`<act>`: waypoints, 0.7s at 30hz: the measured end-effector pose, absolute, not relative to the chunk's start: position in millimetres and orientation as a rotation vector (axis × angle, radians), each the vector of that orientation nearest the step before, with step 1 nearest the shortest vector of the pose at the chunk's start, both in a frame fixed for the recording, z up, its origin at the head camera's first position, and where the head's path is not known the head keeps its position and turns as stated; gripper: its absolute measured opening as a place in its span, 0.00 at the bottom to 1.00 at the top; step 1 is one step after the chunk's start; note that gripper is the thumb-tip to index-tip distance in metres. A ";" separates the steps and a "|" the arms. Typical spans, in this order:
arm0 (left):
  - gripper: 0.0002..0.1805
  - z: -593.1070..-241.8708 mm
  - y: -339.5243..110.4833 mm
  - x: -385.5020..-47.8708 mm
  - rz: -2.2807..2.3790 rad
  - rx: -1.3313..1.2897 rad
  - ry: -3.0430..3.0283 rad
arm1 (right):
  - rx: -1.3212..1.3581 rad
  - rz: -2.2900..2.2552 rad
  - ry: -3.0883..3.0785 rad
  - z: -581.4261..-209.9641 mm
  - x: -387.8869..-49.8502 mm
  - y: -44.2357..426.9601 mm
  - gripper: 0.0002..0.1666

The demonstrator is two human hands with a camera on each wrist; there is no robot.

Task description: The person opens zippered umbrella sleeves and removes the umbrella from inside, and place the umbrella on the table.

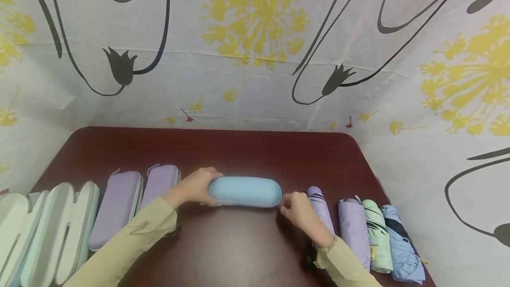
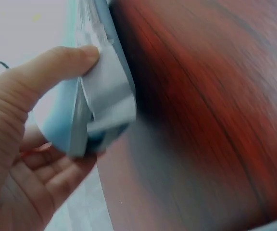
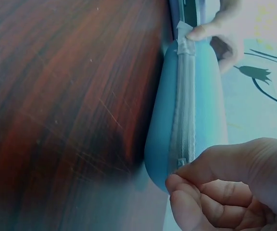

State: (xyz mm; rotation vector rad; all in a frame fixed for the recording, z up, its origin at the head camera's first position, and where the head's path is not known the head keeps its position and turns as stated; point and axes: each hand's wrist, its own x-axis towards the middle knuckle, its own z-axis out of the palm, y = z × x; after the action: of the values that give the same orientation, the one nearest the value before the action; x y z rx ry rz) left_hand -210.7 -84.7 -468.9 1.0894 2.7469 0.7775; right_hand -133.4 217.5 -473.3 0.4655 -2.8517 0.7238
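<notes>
A light blue zippered case [image 1: 247, 191] lies lengthwise across the middle of the table. My left hand [image 1: 199, 186] grips its left end. In the left wrist view the thumb presses a pale fabric tab [image 2: 109, 89] at that end of the zipper, with fingers under the case. At the other end, my right hand [image 1: 299, 211] has thumb and index finger pinched together at the zipper pull [image 3: 181, 163], mostly hidden by the fingertips. The zipper [image 3: 186, 106] runs closed along the stretch visible between the hands.
Left of me stand two purple cases [image 1: 116, 205] and opened pale cases [image 1: 59, 229] with white interiors. To the right lie several folded umbrellas: purple [image 1: 352, 229], green [image 1: 376, 234] and blue [image 1: 402, 247]. A patterned curtain [image 1: 255, 92] hangs behind the dark red table [image 1: 239, 145].
</notes>
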 end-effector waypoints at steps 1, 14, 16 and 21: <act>0.40 -470.0 -86.5 -210.7 0.793 1.099 2.732 | 0.468 0.728 -2.856 -473.3 -133.6 217.9 0.11; 0.33 -478.1 -87.5 -208.3 0.885 1.062 2.799 | 0.435 0.701 -2.828 -475.8 -131.0 209.2 0.09; 0.33 -478.9 -87.0 -207.8 0.909 1.051 2.803 | 0.445 0.696 -2.812 -476.9 -131.3 204.6 0.09; 0.34 -481.5 -83.3 -206.3 0.912 1.003 2.814 | 0.488 0.669 -2.797 -480.6 -132.9 188.1 0.08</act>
State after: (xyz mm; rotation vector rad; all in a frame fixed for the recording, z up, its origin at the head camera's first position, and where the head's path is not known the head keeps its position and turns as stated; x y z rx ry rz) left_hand -206.3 -83.3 -481.5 1.0034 2.8140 0.9123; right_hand -132.9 188.1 -480.6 0.4884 -2.7966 0.6692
